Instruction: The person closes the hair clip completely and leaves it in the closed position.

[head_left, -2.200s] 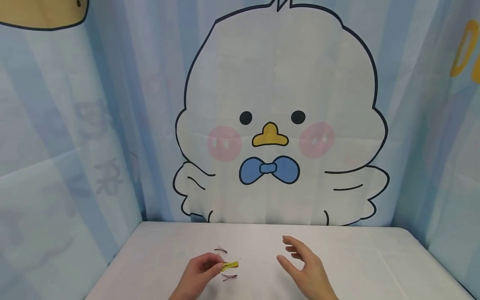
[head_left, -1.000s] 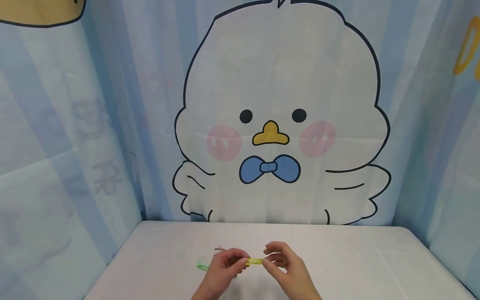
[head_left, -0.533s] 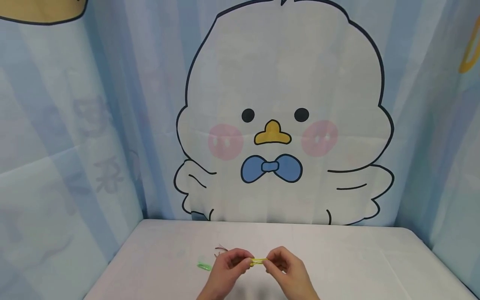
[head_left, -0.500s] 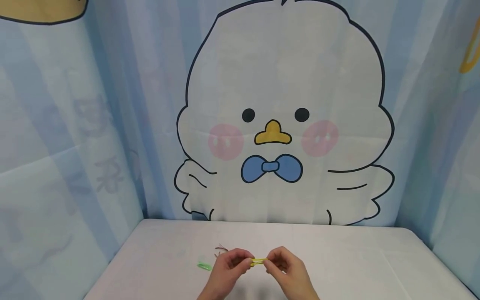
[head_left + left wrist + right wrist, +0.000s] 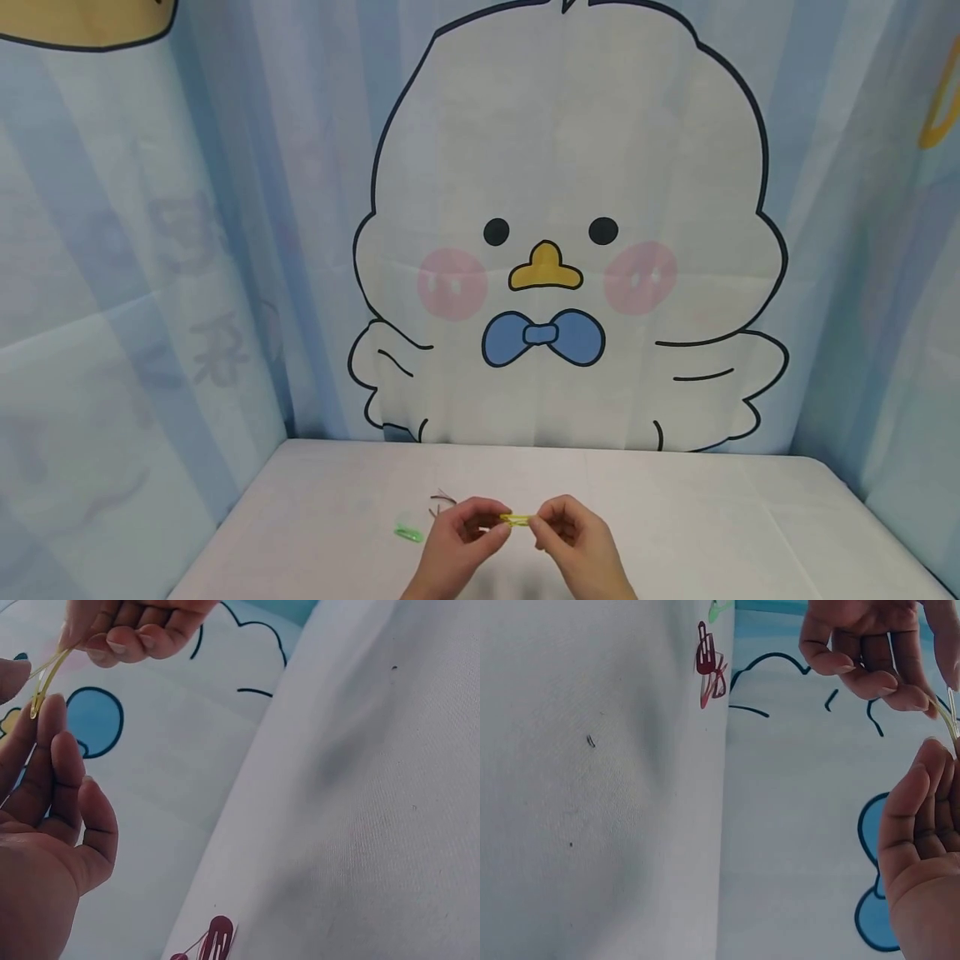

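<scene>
On my feed, yellow clip point(image 5: 517, 520) is pinched between both hands, off the table point(image 5: 712, 517). Thin, narrow, bright yellow; from the wrist views its two leaves stand apart, meeting toward the right grip and parting toward the left. Left hand point(image 5: 465, 542): thumb and index a little apart, holding the clip's left end, one leaf by each. Right hand point(image 5: 573, 537): thumb and index closed tight on the other end, remaining fingers curled. Both clip ends are covered by fingertips; right wrist view also cuts it at the frame edge. Left of the left grip, green clip point(image 5: 408, 533) lies on the table. Just beyond that grip, red clips point(image 5: 706, 660), partly behind the left hand in the head view; I can't count them. Left wrist view crops them at the bottom.
</scene>
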`<action>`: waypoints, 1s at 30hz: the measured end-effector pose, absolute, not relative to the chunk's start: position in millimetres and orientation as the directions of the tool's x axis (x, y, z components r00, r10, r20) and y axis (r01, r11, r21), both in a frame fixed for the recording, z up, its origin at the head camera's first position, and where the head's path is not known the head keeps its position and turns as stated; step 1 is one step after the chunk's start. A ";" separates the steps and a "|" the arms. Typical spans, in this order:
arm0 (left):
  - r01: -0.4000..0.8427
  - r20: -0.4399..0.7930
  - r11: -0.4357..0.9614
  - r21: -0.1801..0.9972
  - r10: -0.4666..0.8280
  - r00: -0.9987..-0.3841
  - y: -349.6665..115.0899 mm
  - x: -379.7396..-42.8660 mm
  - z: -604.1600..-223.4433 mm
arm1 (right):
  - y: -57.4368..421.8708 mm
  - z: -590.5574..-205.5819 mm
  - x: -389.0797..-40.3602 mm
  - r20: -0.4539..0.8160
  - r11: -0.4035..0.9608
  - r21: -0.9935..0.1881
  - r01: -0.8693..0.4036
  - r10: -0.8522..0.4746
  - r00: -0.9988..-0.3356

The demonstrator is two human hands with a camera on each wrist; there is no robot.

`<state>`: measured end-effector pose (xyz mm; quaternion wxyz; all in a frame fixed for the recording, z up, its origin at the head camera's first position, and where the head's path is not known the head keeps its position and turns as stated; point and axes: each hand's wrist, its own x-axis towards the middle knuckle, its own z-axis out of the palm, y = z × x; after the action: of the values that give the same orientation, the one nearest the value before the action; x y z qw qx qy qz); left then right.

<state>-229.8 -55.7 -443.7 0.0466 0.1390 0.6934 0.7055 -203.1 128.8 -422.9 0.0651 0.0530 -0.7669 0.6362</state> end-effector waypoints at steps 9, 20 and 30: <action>0.129 0.134 -0.038 0.991 0.171 -0.976 -52.8 -226.7 -442.1 | 125.3 -424.4 -202.7 0.160 0.172 -0.972 -0.158 -0.002 -0.987; 0.133 0.131 0.016 0.991 0.111 -0.985 -52.5 -226.0 -443.3 | 124.6 -430.6 -204.2 0.152 0.228 -0.962 -0.151 -0.014 -0.988; 0.103 0.100 0.015 0.995 0.133 -0.986 -52.2 -229.7 -447.6 | 127.9 -432.2 -204.6 0.242 0.241 -0.940 -0.243 -0.035 -0.970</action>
<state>-229.7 -52.2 -447.6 0.0108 0.0826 0.7124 0.6968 -204.6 127.9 -432.2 0.0852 0.0890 -0.7831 0.6096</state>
